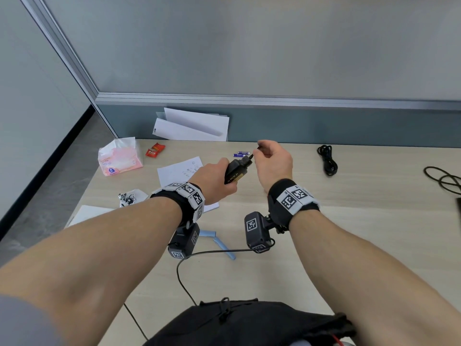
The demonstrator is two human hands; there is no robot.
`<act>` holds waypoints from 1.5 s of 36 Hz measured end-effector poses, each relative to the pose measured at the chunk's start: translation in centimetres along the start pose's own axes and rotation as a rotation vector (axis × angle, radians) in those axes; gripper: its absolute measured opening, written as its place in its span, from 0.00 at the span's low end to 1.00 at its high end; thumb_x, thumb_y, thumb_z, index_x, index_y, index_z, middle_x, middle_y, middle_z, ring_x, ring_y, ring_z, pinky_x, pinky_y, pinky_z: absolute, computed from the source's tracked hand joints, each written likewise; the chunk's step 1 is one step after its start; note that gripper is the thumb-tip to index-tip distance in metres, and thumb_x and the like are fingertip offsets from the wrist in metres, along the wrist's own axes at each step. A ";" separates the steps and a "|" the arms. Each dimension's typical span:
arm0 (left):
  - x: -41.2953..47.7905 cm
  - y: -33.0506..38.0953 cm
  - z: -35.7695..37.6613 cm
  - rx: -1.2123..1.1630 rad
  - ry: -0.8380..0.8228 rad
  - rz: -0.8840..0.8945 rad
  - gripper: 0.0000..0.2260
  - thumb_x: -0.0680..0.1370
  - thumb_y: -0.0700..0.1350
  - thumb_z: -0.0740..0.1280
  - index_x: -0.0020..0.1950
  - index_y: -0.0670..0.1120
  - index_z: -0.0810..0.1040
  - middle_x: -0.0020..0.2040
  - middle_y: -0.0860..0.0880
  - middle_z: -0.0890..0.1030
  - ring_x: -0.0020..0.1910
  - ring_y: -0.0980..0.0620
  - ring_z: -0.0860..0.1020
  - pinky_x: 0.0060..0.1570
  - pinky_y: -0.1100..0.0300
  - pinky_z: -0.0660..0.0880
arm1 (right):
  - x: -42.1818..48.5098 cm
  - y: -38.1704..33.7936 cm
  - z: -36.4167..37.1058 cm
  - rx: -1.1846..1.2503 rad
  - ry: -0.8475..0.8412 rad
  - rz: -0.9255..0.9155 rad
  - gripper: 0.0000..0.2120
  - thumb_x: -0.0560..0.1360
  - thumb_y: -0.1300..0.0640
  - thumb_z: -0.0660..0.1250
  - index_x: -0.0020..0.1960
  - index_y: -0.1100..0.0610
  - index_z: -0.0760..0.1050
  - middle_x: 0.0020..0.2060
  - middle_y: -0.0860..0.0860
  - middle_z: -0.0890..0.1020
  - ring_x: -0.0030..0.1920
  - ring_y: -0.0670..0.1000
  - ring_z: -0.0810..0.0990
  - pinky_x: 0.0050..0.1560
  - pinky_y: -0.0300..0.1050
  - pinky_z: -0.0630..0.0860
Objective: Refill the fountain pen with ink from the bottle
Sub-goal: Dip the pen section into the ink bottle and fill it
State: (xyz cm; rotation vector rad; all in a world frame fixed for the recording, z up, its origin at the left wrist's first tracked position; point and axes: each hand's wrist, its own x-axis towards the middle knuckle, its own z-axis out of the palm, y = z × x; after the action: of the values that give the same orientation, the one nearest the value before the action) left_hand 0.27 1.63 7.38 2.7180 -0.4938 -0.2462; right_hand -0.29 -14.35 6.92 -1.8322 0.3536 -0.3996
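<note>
My left hand (214, 182) grips a black ink bottle (235, 171) with a gold label, lifted off the table and tilted to the right. Its open neck points toward my right hand (273, 162). That hand pinches a thin dark pen part (255, 152) whose lower end sits at the bottle's mouth. Most of the pen part is hidden by my fingers. Two light blue pen pieces (219, 242) lie on the table near my wrists.
A written sheet (179, 171) lies under my left hand. A tissue pack (119, 157), red wrappers (156, 149), batteries (241, 154) and an ink-stained tissue (131, 197) lie nearby. Black cables (328, 159) lie right. A black bag (249, 323) sits at the front edge.
</note>
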 end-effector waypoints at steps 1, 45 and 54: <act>0.0 0.0 0.0 -0.001 0.003 0.002 0.13 0.74 0.53 0.66 0.51 0.48 0.66 0.35 0.52 0.74 0.32 0.54 0.74 0.28 0.60 0.68 | 0.0 0.0 0.0 0.002 -0.001 0.001 0.11 0.75 0.59 0.68 0.57 0.54 0.79 0.41 0.40 0.79 0.44 0.40 0.79 0.44 0.26 0.71; 0.2 0.3 -0.5 0.014 0.000 0.017 0.14 0.74 0.52 0.66 0.49 0.48 0.65 0.34 0.51 0.73 0.31 0.53 0.73 0.28 0.58 0.65 | 0.2 -1.2 -0.2 0.069 -0.024 0.129 0.13 0.74 0.62 0.67 0.59 0.57 0.78 0.48 0.50 0.82 0.50 0.52 0.82 0.56 0.52 0.79; 0.3 0.0 -0.5 0.021 0.015 0.011 0.14 0.73 0.53 0.66 0.50 0.48 0.65 0.34 0.52 0.74 0.31 0.54 0.73 0.28 0.59 0.66 | -0.1 -1.7 -0.3 0.076 -0.056 0.120 0.06 0.74 0.61 0.67 0.49 0.54 0.80 0.42 0.50 0.83 0.43 0.50 0.80 0.53 0.50 0.79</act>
State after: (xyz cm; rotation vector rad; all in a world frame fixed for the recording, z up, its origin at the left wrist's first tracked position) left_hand 0.62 1.72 7.81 2.7348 -0.5094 -0.2188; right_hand -0.45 -14.03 8.64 -1.7349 0.4031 -0.2747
